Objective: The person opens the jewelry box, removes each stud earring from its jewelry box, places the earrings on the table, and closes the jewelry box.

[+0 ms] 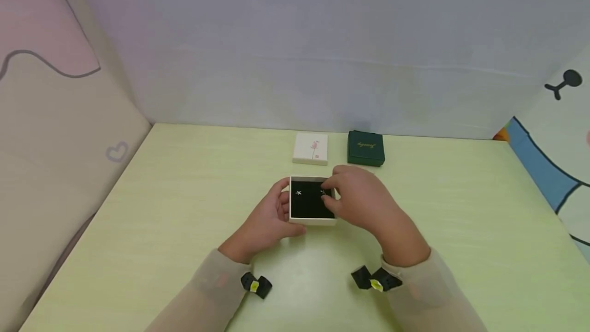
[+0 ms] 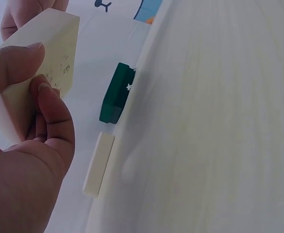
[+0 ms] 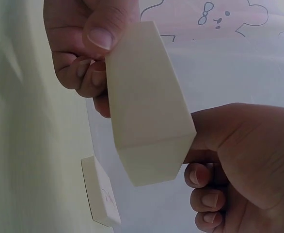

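Observation:
A small white jewelry box [image 1: 313, 222] with a black insert [image 1: 310, 206] is tilted up above the table. My left hand [image 1: 272, 219] grips it by its left side, thumb along the near edge and fingers beneath. One star-shaped earring [image 1: 298, 193] sits on the insert's left. Over the right side, my right hand [image 1: 357, 196] has thumb and index finger about a second star earring [image 1: 322, 191], pinching at it; the fingertips partly hide it. Small dark print marks the box's pale underside [image 2: 64, 68] in the left wrist view.
Behind the hands lie a white lid [image 1: 311, 148] with a pink flower print and a dark green box [image 1: 365, 148] with gold lettering. By the green box, the left wrist view shows a small white star shape [image 2: 129, 87]. A pale wall [image 1: 322, 65] stands at the table's back.

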`<state>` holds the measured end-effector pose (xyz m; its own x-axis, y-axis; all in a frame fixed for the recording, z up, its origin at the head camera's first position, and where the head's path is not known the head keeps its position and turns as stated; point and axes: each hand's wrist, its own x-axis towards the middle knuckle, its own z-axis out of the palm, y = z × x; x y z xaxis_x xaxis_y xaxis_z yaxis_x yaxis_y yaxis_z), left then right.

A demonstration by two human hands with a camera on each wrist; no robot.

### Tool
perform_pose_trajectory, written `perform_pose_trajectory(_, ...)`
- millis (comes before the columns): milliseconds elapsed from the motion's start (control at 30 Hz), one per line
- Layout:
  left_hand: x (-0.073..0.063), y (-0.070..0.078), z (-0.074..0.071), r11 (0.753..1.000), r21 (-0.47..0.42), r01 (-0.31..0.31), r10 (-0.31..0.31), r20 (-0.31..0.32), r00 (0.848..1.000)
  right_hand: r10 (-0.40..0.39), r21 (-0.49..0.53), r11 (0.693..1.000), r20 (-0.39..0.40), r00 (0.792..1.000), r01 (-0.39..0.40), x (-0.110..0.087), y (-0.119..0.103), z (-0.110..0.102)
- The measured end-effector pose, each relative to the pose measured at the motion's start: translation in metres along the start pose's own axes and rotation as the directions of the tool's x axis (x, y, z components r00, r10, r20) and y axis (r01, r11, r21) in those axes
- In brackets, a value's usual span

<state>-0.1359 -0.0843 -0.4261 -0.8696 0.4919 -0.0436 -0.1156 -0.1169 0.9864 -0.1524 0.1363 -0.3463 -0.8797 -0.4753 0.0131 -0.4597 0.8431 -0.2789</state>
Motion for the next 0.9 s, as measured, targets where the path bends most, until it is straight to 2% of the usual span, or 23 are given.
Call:
perform_pose_trajectory(133, -0.002, 0.000, -0.001, 1.000, -0.008, 0.006, -0.006, -0.003, 1.000, 0.008, 0.028, 1.000, 0.025, 1.000, -0.009, 0.002, 0.000, 0.001)
perform_pose_trajectory(467, -0.001, -0.002, -0.002, 1.000, -0.006, 0.017, -0.017, -0.013, 1.000, -0.014, 0.045, 0.999, 0.027, 1.000, 0.013, 0.004, 0.005, 0.001)
perform_pose_trajectory(667, 0.002, -0.002, 0.001, 1.000, -0.014, 0.013, -0.013, -0.001, 1.000, -0.005, 0.108, 0.994, 0.042, 0.999, 0.000, 0.000, 0.010, -0.004)
perform_pose_trajectory(900, 0.005, -0.002, 0.003, 1.000, -0.019, 0.017, -0.017, 0.004, 1.000, 0.035, 0.250, 0.968, -0.054, 0.998, -0.020, -0.011, 0.026, -0.015)
